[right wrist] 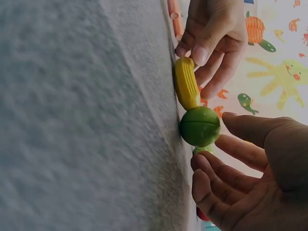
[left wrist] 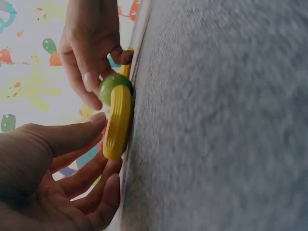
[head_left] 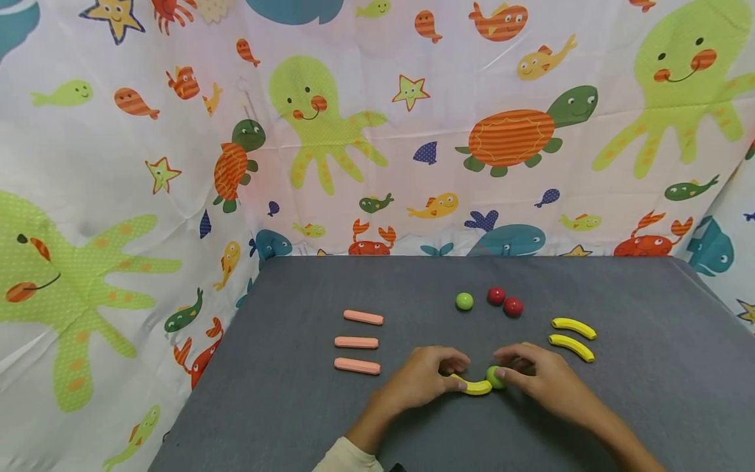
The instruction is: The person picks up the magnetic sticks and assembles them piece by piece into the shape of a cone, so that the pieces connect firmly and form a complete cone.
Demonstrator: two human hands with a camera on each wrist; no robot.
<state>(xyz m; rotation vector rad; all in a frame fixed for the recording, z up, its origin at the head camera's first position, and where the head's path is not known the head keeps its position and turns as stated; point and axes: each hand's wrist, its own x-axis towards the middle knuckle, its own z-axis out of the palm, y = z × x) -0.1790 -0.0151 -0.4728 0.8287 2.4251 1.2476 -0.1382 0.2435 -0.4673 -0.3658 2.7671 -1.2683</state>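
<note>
My left hand [head_left: 421,377] pinches a yellow toy banana [left wrist: 118,122] near its left end, thumb on the near side and fingers behind. A green ball [right wrist: 199,126] with a seam line touches the banana's right end. Around that ball my right hand [head_left: 545,377] is loosely curved. In the right wrist view, a small gap shows between the right thumb and the ball, while a fingertip is close to its edge. Both things lie on the grey table [head_left: 283,406]. The contact of the far fingers is partly hidden in the head view.
Three pink sticks [head_left: 356,342] lie in a column on the left. Behind the hands sit another green ball [head_left: 464,301] and two red balls [head_left: 513,307]. Two more yellow bananas [head_left: 571,347] lie to the right. A cloth printed with sea animals [head_left: 366,144] hangs behind the table.
</note>
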